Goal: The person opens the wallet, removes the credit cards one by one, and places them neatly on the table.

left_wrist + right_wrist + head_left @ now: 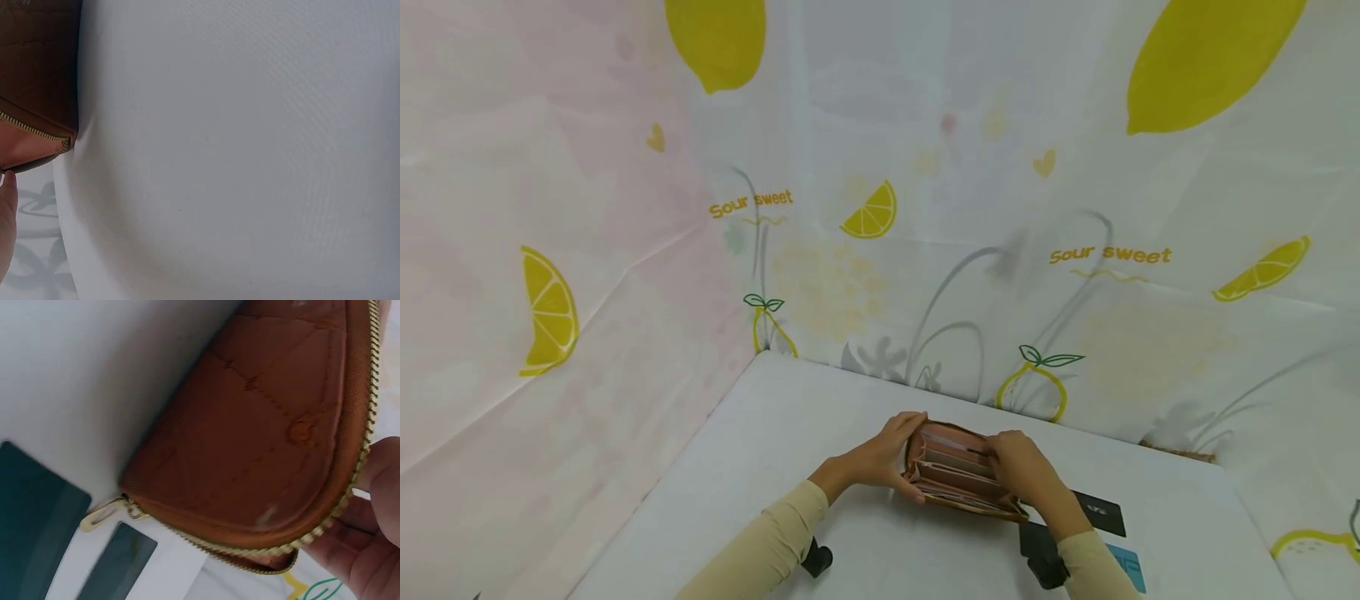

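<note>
A brown zip-around wallet [966, 502] stands spread wide above the white table, its pink lining and several compartments facing up. My left hand [883, 454] grips its left end, thumb in front and fingers at the back edge. In the left wrist view only a fingertip [7, 194] shows beside the zip. My right hand [1022, 467] reaches over the right back part of the opening, its fingers curled. At those fingertips a thin dark card-like strip [979, 452] shows against the lining. The stitched outer cover [269, 425] and gold zip pull [103, 514] appear in the right wrist view.
On the white table [760, 433], right of the wallet, lie a black card [1101, 512], another dark card [1036, 540] and a blue card [1127, 567], partly behind the right forearm. A lemon-printed sheet [880, 275] hangs along the back and left sides.
</note>
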{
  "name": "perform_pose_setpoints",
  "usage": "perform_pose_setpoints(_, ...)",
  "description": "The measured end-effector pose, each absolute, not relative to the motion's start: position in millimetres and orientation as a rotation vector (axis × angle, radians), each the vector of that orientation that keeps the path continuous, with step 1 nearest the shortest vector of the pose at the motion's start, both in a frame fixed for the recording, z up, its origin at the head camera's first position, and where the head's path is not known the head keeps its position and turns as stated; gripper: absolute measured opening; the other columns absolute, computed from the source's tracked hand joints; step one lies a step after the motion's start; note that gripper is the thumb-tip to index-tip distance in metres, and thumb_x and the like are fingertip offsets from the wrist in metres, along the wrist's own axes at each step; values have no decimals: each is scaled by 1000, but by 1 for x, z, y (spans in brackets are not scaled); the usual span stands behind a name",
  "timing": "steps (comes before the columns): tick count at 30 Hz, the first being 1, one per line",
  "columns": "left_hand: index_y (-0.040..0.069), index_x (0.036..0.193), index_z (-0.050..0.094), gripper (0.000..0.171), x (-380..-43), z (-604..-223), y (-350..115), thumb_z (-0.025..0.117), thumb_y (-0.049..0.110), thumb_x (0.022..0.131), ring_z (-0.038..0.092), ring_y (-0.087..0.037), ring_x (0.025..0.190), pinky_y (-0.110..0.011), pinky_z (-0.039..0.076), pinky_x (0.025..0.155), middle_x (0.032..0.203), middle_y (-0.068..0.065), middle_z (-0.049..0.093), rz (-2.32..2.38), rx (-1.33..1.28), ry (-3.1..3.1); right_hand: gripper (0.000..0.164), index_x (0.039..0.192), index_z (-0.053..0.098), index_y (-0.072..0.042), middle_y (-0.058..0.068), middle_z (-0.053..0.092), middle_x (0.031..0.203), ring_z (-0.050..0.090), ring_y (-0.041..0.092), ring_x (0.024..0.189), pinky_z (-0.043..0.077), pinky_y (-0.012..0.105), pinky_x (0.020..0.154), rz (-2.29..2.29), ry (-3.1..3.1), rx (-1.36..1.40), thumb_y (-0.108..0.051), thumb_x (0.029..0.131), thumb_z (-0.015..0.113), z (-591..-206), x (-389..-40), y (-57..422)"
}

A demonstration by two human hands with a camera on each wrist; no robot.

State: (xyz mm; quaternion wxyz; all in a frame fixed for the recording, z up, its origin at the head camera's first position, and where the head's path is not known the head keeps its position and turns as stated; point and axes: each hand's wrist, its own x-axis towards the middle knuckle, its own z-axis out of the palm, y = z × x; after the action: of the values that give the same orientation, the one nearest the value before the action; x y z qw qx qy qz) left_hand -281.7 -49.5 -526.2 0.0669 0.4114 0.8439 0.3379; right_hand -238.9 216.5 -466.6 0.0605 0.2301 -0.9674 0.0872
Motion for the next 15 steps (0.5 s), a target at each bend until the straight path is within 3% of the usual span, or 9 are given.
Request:
perform_pose_setpoints(10, 4, 156, 11, 127, -282, -527, -49, 89, 48, 66, 19, -22, 142, -40, 33, 110, 156, -6, 17, 1012, 1240, 2538, 17, 71, 70, -9, 1, 65, 68, 61, 18, 63, 52, 37, 58, 280, -2947, 758, 7, 78, 70, -465, -250, 214)
perform_pose_setpoints(15, 3, 156, 11, 127, -282, -527, -49, 89, 48, 66, 19, -22, 142, -39, 32, 110, 156, -6, 17, 1011, 1253, 2548, 25, 62, 65, -11, -4, 57, 59, 48, 10, 54, 43, 31, 50, 259, -2958, 809, 7, 79, 69, -460, -254, 213)
